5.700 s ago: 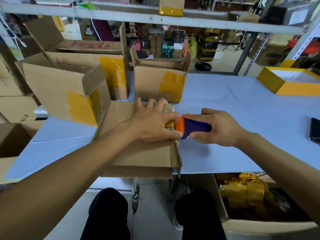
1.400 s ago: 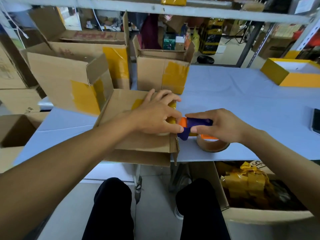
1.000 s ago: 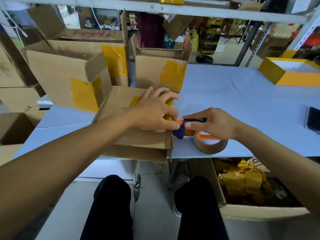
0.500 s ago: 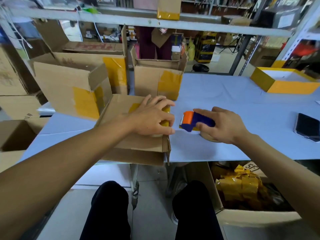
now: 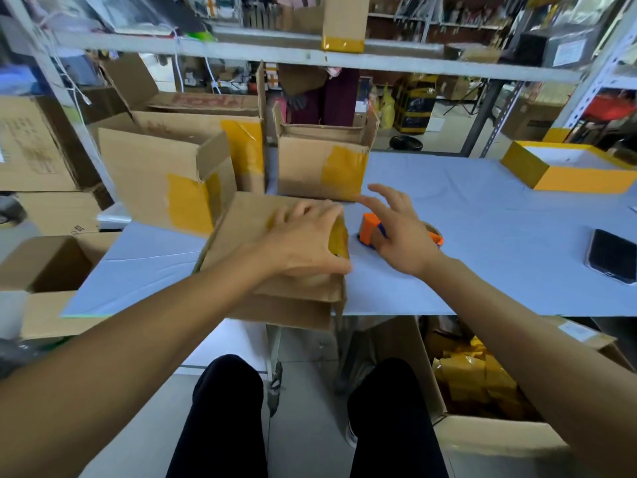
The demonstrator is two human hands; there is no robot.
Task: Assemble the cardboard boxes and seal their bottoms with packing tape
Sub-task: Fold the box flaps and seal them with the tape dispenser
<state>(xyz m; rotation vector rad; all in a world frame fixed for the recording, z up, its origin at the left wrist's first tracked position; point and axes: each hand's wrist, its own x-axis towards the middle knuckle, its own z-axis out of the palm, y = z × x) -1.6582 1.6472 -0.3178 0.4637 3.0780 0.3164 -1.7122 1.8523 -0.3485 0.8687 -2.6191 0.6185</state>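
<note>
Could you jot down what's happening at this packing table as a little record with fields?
Left hand: pressing yellow tape down on the box being sealed
Right hand: open, fingers spread above the tape dispenser
Tape dispenser: lying on the table
Taped boxes behind: three
Phone: table's right edge

text: none legible | red print on box flap [image 5: 206, 99]: blurred

Through the head camera I saw both forearms bare to the frame edges, no sleeves, watch or bands showing. The left hand [image 5: 303, 241] and right hand [image 5: 401, 238] wore no gloves or rings. Below them were black trousers [image 5: 224, 419] and a light shoe [image 5: 351, 432] with a dark band.
</note>
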